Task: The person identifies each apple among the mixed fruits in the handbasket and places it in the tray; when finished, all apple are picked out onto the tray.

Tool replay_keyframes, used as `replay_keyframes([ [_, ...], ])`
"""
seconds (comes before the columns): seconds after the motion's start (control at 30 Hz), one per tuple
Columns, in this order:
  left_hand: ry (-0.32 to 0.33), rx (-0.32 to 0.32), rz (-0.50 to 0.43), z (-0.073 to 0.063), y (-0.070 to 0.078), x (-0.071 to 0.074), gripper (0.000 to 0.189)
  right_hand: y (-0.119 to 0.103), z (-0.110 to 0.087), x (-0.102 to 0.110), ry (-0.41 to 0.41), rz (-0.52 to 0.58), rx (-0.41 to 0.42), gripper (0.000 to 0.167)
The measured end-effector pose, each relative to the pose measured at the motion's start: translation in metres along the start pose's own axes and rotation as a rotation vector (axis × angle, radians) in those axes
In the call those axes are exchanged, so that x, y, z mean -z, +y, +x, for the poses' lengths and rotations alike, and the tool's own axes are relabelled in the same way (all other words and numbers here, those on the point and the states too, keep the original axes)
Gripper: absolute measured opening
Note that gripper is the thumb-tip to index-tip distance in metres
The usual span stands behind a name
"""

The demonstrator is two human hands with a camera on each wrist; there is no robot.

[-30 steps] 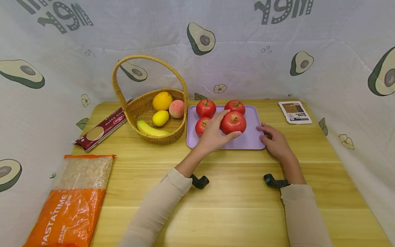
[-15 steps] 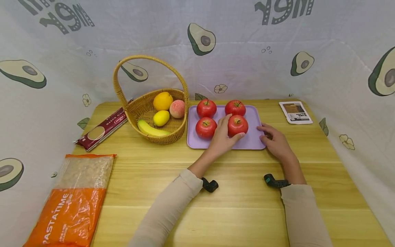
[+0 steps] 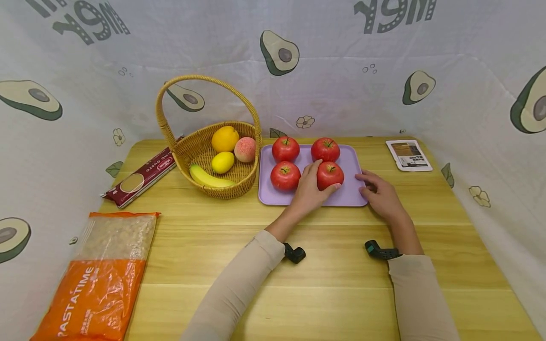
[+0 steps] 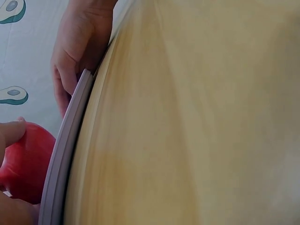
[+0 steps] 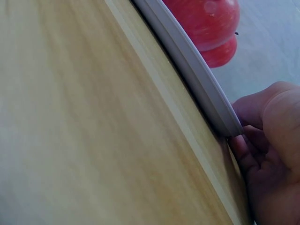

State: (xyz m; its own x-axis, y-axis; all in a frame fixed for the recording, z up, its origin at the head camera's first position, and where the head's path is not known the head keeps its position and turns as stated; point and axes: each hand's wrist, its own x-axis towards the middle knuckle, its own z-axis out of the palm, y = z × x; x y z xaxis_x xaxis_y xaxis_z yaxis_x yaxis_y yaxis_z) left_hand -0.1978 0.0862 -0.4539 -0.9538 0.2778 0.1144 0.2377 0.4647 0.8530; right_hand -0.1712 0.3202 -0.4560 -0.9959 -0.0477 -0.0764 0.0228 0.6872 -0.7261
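Observation:
On the lilac tray sits a red apple at the front right, and my left hand holds it between thumb and fingers. The left wrist view shows that thumb against the side of the apple. Three more apples share the tray: one at the back left, one at the back right, and one at the front left. My right hand grips the tray's right rim; in the right wrist view its thumb and fingers meet the tray corner.
Left of the tray stands a wicker basket with a tall handle, holding a banana, a lemon, a peach and an orange-yellow fruit. A maroon packet, a pasta bag and a white packet lie around.
My left hand has lowered the apple onto the front right of the tray, moving slightly right and toward me. The front left apple is now uncovered. My right hand stays on the rim.

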Motion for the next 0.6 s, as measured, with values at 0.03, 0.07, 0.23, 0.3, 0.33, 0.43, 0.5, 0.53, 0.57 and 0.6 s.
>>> replay_keyframes([
  [0.03,-0.004,-0.001,0.011,0.0,0.0,0.0,0.084,0.0,0.0,0.0,0.0,-0.001,0.0,0.045],
  [0.07,-0.009,-0.001,0.021,0.0,0.0,0.0,0.085,0.0,0.0,0.0,0.001,-0.003,0.001,0.045],
  [0.23,-0.059,-0.006,0.062,-0.005,0.004,0.006,0.093,0.001,0.001,0.001,0.001,-0.008,0.017,0.045],
  [0.3,-0.082,-0.011,0.073,-0.009,0.007,0.01,0.096,0.002,0.002,0.001,0.0,-0.007,0.024,0.046],
  [0.33,-0.092,-0.016,0.077,-0.01,0.008,0.012,0.097,0.002,0.002,0.002,-0.001,-0.004,0.026,0.046],
  [0.43,-0.107,-0.038,0.08,-0.017,0.012,0.022,0.095,0.004,0.002,0.003,0.002,-0.007,0.025,0.046],
  [0.5,-0.102,-0.076,0.074,-0.022,0.014,0.03,0.092,0.004,0.002,0.003,0.007,-0.013,0.025,0.045],
  [0.53,-0.092,-0.097,0.068,-0.024,0.015,0.036,0.088,0.005,0.002,0.003,0.01,-0.015,0.024,0.045],
  [0.57,-0.078,-0.124,0.053,-0.027,0.015,0.042,0.083,0.004,0.002,0.003,0.011,-0.012,0.025,0.045],
  [0.6,-0.062,-0.151,0.032,-0.029,0.015,0.05,0.078,0.004,0.002,0.002,0.01,-0.008,0.026,0.045],
])
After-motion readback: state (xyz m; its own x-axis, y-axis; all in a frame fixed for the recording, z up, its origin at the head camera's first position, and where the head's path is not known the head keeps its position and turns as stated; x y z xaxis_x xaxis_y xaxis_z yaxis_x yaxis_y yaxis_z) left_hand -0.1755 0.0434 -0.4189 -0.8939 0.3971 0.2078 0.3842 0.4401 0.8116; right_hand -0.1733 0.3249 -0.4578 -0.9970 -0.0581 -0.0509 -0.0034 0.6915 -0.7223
